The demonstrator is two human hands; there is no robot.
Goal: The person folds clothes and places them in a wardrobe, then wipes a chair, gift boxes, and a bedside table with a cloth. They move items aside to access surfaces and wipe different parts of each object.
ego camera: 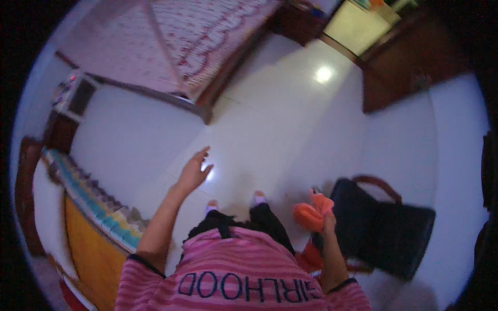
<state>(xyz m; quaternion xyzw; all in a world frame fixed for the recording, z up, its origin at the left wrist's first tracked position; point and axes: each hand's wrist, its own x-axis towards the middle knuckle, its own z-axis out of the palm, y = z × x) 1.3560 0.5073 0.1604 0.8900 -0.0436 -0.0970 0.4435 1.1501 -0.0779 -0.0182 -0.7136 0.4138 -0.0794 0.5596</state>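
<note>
My left hand (pixel 194 173) hangs in the air over the pale floor, fingers apart and holding nothing. At my right side, my right hand (pixel 329 222) is closed around a bunched orange cloth (pixel 309 217). A small dark, shiny tip shows beyond the cloth's upper edge, too blurred to name. Just right of that hand stands a black chair (pixel 383 229) with curved wooden armrests. Something red-orange (pixel 311 256), partly hidden by my forearm, lies beside the chair.
A bed (pixel 218 42) with a patterned cover and wooden frame fills the upper left. On the left is a seat with a yellow-brown surface (pixel 91 233) and a frilled teal edging (pixel 105 217). A brown wooden door (pixel 408 62) stands by a lit doorway (pixel 356 29). Glossy floor (pixel 264 120) lies between.
</note>
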